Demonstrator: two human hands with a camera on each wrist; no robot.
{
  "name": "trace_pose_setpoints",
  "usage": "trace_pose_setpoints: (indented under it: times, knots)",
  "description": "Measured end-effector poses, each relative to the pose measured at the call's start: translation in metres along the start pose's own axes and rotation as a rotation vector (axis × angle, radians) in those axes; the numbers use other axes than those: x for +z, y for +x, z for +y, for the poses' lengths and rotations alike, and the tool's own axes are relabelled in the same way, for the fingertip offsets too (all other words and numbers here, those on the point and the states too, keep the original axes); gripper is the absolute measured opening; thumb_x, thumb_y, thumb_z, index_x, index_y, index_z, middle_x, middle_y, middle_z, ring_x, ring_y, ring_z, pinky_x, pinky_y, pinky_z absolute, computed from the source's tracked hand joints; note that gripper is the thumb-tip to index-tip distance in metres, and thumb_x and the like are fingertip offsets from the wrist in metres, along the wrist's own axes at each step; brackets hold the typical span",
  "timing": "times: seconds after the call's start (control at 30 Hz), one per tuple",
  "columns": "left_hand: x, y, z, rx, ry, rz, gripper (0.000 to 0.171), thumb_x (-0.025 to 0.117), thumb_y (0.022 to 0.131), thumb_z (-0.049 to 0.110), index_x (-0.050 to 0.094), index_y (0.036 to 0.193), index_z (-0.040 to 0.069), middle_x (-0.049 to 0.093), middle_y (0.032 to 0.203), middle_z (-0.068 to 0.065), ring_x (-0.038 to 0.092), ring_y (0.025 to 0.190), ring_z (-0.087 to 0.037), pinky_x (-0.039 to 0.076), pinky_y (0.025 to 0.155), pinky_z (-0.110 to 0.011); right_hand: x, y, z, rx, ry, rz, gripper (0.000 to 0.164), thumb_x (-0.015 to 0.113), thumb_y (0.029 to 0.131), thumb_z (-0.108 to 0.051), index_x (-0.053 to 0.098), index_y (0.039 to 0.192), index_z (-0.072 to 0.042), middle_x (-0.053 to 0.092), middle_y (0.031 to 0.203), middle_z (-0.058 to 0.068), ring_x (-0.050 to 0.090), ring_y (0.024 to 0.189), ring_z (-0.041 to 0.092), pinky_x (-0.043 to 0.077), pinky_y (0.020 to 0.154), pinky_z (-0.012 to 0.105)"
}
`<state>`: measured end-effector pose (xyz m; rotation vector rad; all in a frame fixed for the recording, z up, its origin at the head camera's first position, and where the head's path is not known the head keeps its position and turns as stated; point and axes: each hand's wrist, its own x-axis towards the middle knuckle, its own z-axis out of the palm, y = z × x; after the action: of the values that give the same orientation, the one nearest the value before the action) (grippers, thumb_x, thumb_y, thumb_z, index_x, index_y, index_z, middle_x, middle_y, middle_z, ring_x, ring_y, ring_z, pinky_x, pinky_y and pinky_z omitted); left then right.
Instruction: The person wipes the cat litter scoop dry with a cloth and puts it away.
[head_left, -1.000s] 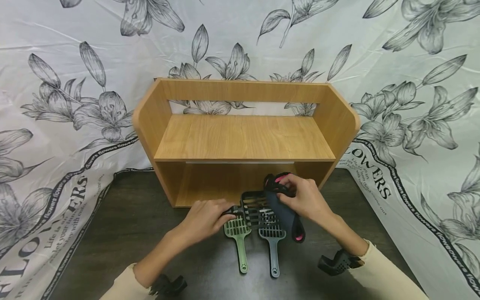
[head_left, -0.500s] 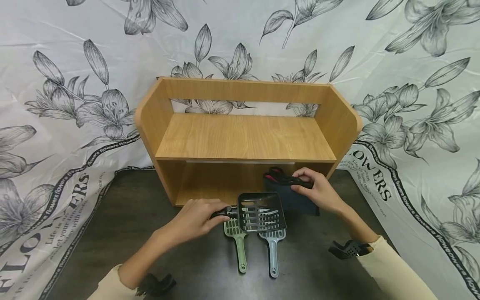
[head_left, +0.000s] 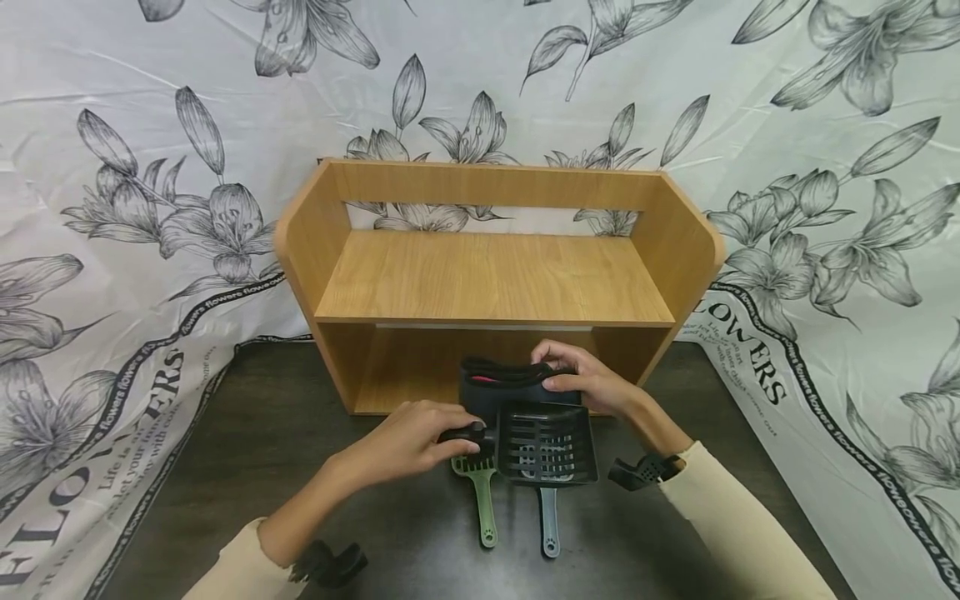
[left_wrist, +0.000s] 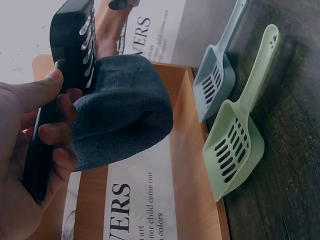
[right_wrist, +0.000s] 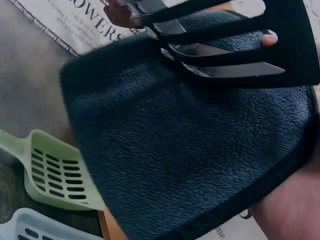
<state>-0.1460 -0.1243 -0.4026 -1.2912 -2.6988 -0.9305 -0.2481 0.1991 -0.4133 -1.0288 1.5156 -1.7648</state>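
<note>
Near the head view's centre, my left hand (head_left: 423, 435) gripped the black scoop (head_left: 547, 458) by its handle (left_wrist: 37, 170), the best hold on such seemingly light, stiff plastic; just above it, my right hand (head_left: 588, 377) pinched a soft-looking dark cloth (head_left: 517, 392) at its edge, probably floppy

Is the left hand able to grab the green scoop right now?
Probably not yet: the left hand holds the black scoop. But the green scoop lies near, its handle uncovered, so once emptied, the hand could likely reach it.
</note>
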Motion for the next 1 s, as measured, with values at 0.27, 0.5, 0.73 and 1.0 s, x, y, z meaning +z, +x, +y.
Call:
trace_pose_setpoints:
  times: [0.27, 0.5, 0.73, 1.0]
  knots:
    - [-0.005, -0.012, -0.006, -0.03, 0.046, 0.04, 0.027, 0.07, 0.104, 0.032, 0.077, 0.124, 0.017, 0.075, 0.11, 0.009, 0.064, 0.085, 0.001, 0.055, 0.078, -0.028, -0.004, -0.015, -0.005, -0.045, -0.007, 0.014, 0.027, 0.048, 0.101, 0.01, 0.055, 0.119, -0.009, 0.071, 0.099, 0.002, 0.071, 0.087, 0.012, 0.06, 0.071, 0.028]
    - [-0.013, -0.026, -0.014, -0.08, 0.078, 0.035, 0.033, 0.067, 0.106, 0.033, 0.076, 0.128, 0.009, 0.076, 0.119, 0.0, 0.074, 0.103, -0.014, 0.06, 0.086, -0.039, -0.016, -0.039, -0.011, -0.056, -0.013, 0.065, 0.032, 0.046, 0.1, 0.015, 0.056, 0.12, -0.007, 0.071, 0.098, 0.002, 0.07, 0.086, 0.011, 0.06, 0.07, 0.028]
    - [-0.016, -0.027, -0.013, -0.053, 0.075, 0.065, 0.029, 0.071, 0.104, 0.029, 0.077, 0.126, 0.013, 0.075, 0.111, 0.004, 0.07, 0.09, -0.006, 0.058, 0.078, -0.032, -0.023, -0.044, -0.015, 0.021, -0.058, 0.259, 0.029, 0.05, 0.105, 0.008, 0.059, 0.122, -0.015, 0.065, 0.104, 0.001, 0.071, 0.088, 0.013, 0.061, 0.073, 0.029]
    - [-0.009, -0.009, -0.001, 0.018, 0.056, 0.021, 0.027, 0.071, 0.103, 0.032, 0.078, 0.124, 0.016, 0.074, 0.105, 0.009, 0.057, 0.077, 0.002, 0.05, 0.071, -0.023, -0.002, -0.011, -0.008, 0.03, -0.117, 0.272, 0.024, 0.058, 0.105, -0.002, 0.061, 0.122, -0.019, 0.061, 0.102, 0.002, 0.067, 0.083, 0.011, 0.059, 0.069, 0.027]
